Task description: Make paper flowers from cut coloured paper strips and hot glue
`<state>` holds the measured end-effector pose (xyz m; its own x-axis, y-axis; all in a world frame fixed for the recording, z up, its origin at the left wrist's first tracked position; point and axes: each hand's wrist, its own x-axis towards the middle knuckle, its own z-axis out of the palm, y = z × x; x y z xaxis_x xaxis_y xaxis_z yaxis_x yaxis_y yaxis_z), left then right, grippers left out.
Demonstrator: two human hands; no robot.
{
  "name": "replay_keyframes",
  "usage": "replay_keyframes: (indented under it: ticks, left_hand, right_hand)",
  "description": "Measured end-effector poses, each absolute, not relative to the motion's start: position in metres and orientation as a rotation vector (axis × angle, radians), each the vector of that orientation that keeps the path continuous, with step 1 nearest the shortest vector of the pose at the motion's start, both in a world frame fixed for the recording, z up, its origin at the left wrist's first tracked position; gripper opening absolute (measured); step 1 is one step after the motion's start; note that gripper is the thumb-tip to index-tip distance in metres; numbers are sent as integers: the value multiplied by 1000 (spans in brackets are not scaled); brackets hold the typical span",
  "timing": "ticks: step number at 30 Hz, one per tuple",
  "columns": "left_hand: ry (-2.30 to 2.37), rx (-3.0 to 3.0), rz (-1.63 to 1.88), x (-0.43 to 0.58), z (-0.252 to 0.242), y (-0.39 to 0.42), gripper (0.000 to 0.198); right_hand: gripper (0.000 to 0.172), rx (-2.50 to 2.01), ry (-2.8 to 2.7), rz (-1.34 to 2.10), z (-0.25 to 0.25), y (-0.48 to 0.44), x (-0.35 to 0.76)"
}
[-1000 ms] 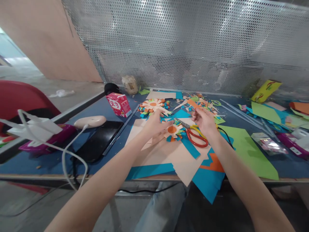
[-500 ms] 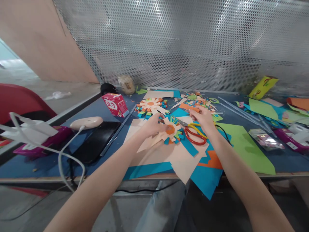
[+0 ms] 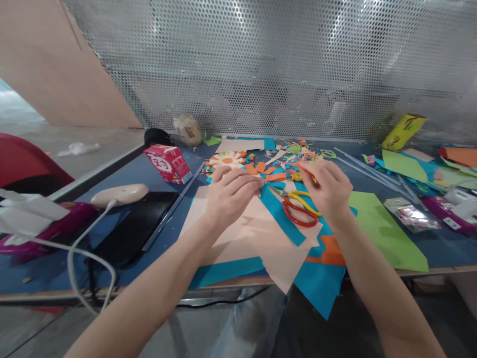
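Observation:
My left hand (image 3: 233, 195) is palm-down with curled fingers, pinching a paper flower whose orange petal strips (image 3: 271, 170) fan out beyond the fingertips. The flower's centre is hidden behind that hand. My right hand (image 3: 330, 186) is closed around a yellow tool (image 3: 297, 176), which looks like a glue gun with its narrow tip toward the petals; most of it is covered. Some orange shows at its fingers. Scissors (image 3: 300, 213) with red and yellow handles lie just below, on a blue paper strip (image 3: 281, 216) and peach sheets (image 3: 227, 231).
Another layered paper flower (image 3: 226, 160) lies behind my left hand, beside paper scraps (image 3: 296, 149). Translucent sticks (image 3: 367, 169) lie at right, near a green sheet (image 3: 385, 231). A pink box (image 3: 168, 163), black phone (image 3: 134, 228) and white cable (image 3: 89, 228) occupy the left.
The flower has been tipped, so orange petals show instead of its peach face. My left hand has turned over it. My right hand has closed around the yellow tool.

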<state>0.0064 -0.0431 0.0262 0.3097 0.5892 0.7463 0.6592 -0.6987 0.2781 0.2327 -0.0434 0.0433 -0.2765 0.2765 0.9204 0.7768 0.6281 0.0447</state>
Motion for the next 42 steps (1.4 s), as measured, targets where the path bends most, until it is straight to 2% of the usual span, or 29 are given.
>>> replay_keyframes:
  ticks: [4,9,15,20,26,34,39,42]
  left_hand:
    - [-1235,-2360,-1409,2,26,-45,11]
    - [-1209,-2317,-1390,1,27,-47,8]
    - [-921,-2093,-1321,2,24,-45,9]
    - [-678,-1917,-1307,4,25,-45,12]
    - [-644,-1880,-1279,6,29,-46,17]
    - [-618,-1894,-1273,5,29,-46,19]
    - [-632,-1927,-1293,5,28,-46,15]
    - [-615,-1927,-1297,5,28,-46,17]
  right_hand:
    - [20,-582,-1947,-899,44,-53,229]
    - [18,-559,-1992,-1032,51,-62,224]
    - [11,-440,-1971,-1279,56,-65,222]
    - [11,-408,-1961,-1261,53,-64,220]
    - [14,-423,-1975,-1242,53,-64,220]
    - [27,-483,-2078,-1164,53,-65,218]
    - [16,-516,-2071,-1171,52,-64,217]
    - [15,-518,-2071,-1116,51,-64,217]
